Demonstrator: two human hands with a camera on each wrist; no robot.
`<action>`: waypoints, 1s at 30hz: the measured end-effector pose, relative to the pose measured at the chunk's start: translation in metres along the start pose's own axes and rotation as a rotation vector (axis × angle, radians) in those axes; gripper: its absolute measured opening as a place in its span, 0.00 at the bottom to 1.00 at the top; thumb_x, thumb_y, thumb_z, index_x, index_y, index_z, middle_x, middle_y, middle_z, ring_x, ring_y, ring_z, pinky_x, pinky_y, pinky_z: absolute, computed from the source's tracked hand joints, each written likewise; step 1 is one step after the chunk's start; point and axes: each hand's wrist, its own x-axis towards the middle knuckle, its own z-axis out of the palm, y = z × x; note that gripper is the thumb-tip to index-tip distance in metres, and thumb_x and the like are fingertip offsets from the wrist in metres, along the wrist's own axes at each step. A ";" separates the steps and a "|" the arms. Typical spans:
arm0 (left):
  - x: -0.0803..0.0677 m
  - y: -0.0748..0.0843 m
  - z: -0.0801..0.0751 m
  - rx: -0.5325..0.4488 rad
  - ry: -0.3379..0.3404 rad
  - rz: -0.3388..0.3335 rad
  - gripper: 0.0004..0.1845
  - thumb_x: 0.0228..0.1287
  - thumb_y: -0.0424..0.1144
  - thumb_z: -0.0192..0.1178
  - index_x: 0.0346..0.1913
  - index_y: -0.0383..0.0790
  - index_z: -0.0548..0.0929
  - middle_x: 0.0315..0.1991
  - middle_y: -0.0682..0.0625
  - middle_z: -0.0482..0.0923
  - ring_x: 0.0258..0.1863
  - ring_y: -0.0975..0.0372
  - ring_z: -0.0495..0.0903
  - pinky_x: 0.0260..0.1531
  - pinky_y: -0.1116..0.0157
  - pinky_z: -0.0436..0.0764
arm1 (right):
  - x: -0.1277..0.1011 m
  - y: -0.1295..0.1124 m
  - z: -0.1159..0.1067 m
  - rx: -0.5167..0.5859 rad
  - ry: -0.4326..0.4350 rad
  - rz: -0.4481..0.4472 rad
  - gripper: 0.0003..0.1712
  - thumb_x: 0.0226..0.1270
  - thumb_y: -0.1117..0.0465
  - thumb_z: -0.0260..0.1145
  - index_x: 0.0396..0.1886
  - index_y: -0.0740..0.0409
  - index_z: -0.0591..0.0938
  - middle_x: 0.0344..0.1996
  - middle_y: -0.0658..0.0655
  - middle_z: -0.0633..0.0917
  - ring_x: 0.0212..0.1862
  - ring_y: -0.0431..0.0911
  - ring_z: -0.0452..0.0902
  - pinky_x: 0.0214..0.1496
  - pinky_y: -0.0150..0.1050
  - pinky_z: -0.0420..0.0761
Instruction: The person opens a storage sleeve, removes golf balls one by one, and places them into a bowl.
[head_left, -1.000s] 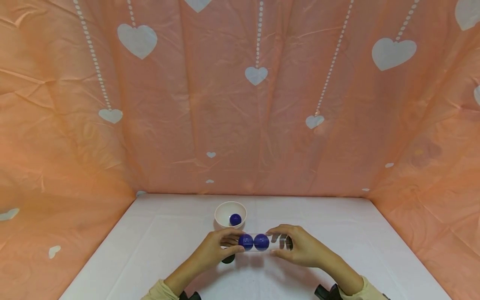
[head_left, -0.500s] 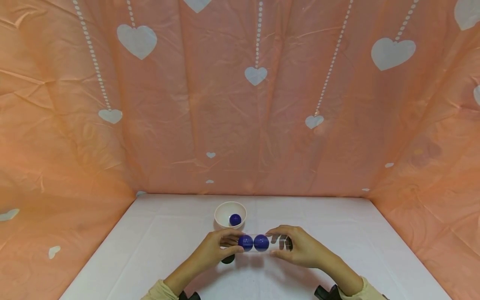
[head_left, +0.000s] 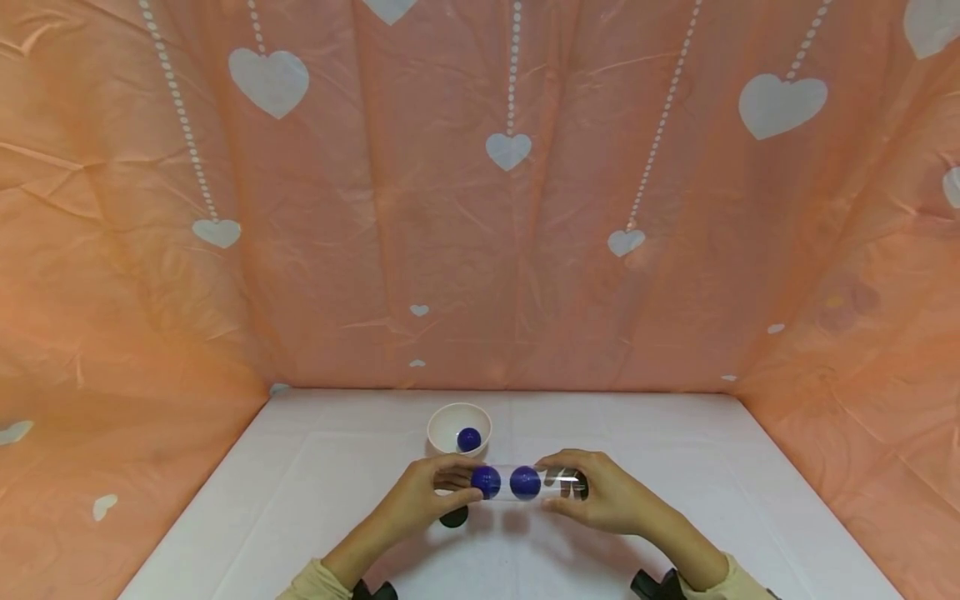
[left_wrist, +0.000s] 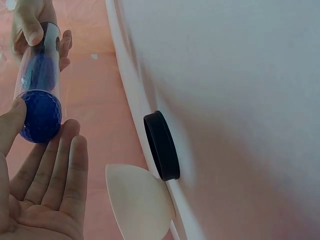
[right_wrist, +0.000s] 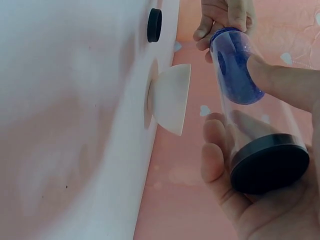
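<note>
Over the white table, my right hand (head_left: 603, 493) grips a clear tube (right_wrist: 279, 119) held lengthwise between the hands, its black end cap (right_wrist: 270, 167) toward the right palm. Inside the tube sits one dark blue ball (head_left: 525, 482). At the tube's left, uncapped end, my left hand (head_left: 423, 496) pinches a second blue ball (left_wrist: 41, 117) with thumb and fingertips; its surface is dimpled like a golf ball. That ball is at the tube's mouth, partly in it as the left wrist view shows. A gap separates the two balls in the head view.
A loose black cap (head_left: 453, 517) lies on the table (head_left: 337, 467) beneath my left hand. Just beyond that hand stands a small cream bowl (head_left: 437, 429) with another blue ball (head_left: 468, 439) in it. Orange sheeting with white hearts (head_left: 510, 152) encloses the back and sides.
My left hand has shifted slightly left with its ball. The two balls, close together before, now stand apart. The right hand has hardly moved.
</note>
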 end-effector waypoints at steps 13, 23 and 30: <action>-0.001 -0.006 -0.008 0.047 0.037 0.035 0.21 0.69 0.43 0.76 0.61 0.40 0.88 0.51 0.48 0.91 0.48 0.62 0.90 0.53 0.64 0.88 | -0.003 0.004 -0.002 -0.021 0.014 0.000 0.22 0.69 0.53 0.79 0.59 0.51 0.87 0.47 0.48 0.91 0.46 0.40 0.86 0.48 0.38 0.88; 0.003 -0.009 -0.017 0.119 0.088 0.063 0.20 0.70 0.44 0.75 0.60 0.42 0.88 0.51 0.50 0.91 0.49 0.58 0.91 0.55 0.61 0.88 | -0.005 0.003 -0.002 -0.024 0.021 -0.006 0.22 0.70 0.52 0.79 0.60 0.50 0.87 0.48 0.47 0.91 0.47 0.43 0.87 0.49 0.38 0.87; 0.006 -0.013 -0.024 0.187 0.137 0.062 0.20 0.70 0.45 0.75 0.60 0.42 0.88 0.52 0.48 0.91 0.50 0.54 0.91 0.55 0.60 0.88 | -0.006 0.001 -0.002 0.012 0.010 0.013 0.22 0.71 0.51 0.78 0.60 0.50 0.87 0.47 0.50 0.91 0.46 0.46 0.87 0.47 0.37 0.88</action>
